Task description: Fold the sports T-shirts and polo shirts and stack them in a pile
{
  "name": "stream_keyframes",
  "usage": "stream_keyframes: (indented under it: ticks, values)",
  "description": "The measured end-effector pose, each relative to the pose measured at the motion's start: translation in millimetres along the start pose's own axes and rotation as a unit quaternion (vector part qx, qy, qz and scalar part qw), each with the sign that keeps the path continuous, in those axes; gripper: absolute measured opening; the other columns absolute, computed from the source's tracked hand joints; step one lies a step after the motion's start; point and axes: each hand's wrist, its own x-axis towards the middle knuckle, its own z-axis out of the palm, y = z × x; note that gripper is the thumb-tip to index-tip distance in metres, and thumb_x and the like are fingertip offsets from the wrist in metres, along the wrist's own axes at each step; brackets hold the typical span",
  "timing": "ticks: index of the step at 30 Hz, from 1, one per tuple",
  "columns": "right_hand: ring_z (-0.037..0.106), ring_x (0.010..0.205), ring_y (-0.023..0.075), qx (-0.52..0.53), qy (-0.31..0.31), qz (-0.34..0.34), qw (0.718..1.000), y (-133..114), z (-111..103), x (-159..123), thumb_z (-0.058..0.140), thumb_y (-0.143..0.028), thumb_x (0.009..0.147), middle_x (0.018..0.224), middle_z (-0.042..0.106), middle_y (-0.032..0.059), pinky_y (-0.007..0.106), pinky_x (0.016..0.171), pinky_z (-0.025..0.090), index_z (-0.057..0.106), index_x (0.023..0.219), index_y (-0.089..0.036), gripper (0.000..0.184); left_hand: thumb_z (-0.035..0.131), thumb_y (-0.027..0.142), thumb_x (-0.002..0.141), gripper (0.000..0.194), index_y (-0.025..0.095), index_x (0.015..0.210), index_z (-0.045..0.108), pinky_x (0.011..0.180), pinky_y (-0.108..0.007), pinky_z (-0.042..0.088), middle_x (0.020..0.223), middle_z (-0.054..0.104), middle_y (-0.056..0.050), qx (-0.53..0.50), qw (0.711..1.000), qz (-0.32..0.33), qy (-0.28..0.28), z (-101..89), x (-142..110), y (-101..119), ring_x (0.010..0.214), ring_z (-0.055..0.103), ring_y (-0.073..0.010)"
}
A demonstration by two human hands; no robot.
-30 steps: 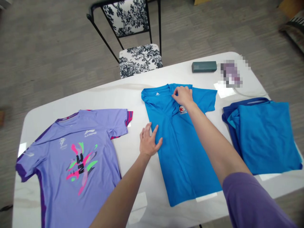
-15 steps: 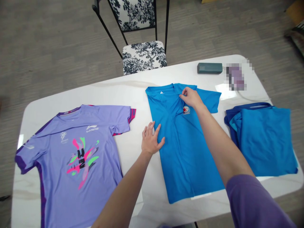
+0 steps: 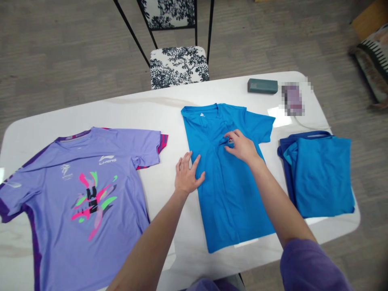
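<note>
Soft, even light (white glare patches on tabletop (image 3: 121, 121)).

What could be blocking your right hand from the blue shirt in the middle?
Nothing I can see. The right hand is right at the blue shirt, with its fingers around the little chest badge. The left hand is at the shirt's edge, not in between.

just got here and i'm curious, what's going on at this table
A person has both hands on a blue shirt lying partly folded on the white table. The left hand rests at its side edge, while the right hand touches the cloth at the chest. A purple shirt lies spread to the left, and folded blue clothing sits to the right.
</note>
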Motion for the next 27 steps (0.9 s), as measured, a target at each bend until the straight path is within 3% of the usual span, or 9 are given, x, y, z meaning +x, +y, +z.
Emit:
stream_keyframes:
  ticks: [3,7,10,13,16,21,27]
  values:
    - [0.074,0.109,0.027,-0.033,-0.013,-0.034,0.999,2.5,5.2,-1.2,0.06,-0.033,0.103,0.137,0.073,0.0092,0.036,0.08,0.056,0.073,0.132,-0.029,0.031,0.067,0.053,0.1,0.078,0.029,0.172,0.05,0.139,-0.063,0.021,0.184,0.032,-0.014,0.002,1.0,0.003,0.0,0.0,0.3,0.1,0.171,0.029,-0.0381]
    - [0.073,0.112,0.0284,-0.049,0.002,-0.049,0.998,3.3,2.5,-2.3,0.051,-0.029,0.108,0.135,0.076,0.0103,0.039,0.086,0.055,0.075,0.131,-0.027,0.033,0.068,0.053,0.099,0.079,0.029,0.172,0.049,0.139,-0.063,0.022,0.184,0.031,-0.015,0.003,1.0,0.005,0.001,1.3,-0.2,-0.6,0.171,0.029,-0.0381]
    - [0.072,0.114,0.0299,-0.06,0.006,-0.055,0.997,4.9,-3.4,-12.2,0.052,-0.029,0.107,0.133,0.076,0.0105,0.041,0.089,0.054,0.076,0.13,-0.028,0.034,0.069,0.054,0.098,0.08,0.029,0.172,0.049,0.139,-0.064,0.02,0.184,0.031,-0.015,-0.005,1.0,0.008,0.002,1.8,-0.5,-0.9,0.171,0.028,-0.0385]
    - [0.07,0.115,0.0328,-0.078,-0.028,-0.075,0.994,3.1,-9.3,-19.3,0.06,-0.03,0.102,0.124,0.077,0.0116,0.045,0.093,0.054,0.08,0.121,-0.027,0.028,0.072,0.054,0.095,0.084,0.028,0.171,0.049,0.139,-0.063,0.02,0.183,0.032,-0.015,-0.001,1.0,0.007,0.0,1.0,-0.4,-0.7,0.171,0.028,-0.039]
    - [0.066,0.122,0.0367,-0.068,-0.02,-0.091,0.993,-12.8,-12.4,-9.5,0.064,-0.038,0.102,0.129,0.076,0.0139,0.052,0.104,0.051,0.078,0.126,-0.026,0.031,0.073,0.055,0.093,0.087,0.026,0.171,0.049,0.139,-0.064,0.02,0.182,0.033,-0.016,0.005,1.0,0.011,-0.003,-0.8,-0.3,-0.5,0.171,0.028,-0.0403]
    - [0.06,0.136,0.0366,0.025,0.029,-0.091,0.995,-64.6,2.2,60.5,0.044,-0.039,0.113,0.149,0.067,0.0153,0.053,0.114,0.047,0.065,0.15,-0.023,0.045,0.074,0.056,0.091,0.088,0.027,0.171,0.05,0.139,-0.065,0.02,0.182,0.037,-0.013,0.007,1.0,0.018,-0.015,-2.8,-0.2,-1.1,0.171,0.026,-0.0422]
    - [0.059,0.132,0.0394,0.06,0.048,-0.011,0.997,-101.3,27.6,172.2,0.057,-0.05,0.108,0.141,0.066,0.019,0.055,0.116,0.048,0.071,0.133,-0.017,0.044,0.075,0.057,0.09,0.09,0.026,0.17,0.05,0.139,-0.064,0.019,0.18,0.04,-0.012,0.01,1.0,0.015,-0.015,-2.4,0.8,-0.6,0.171,0.028,-0.042]
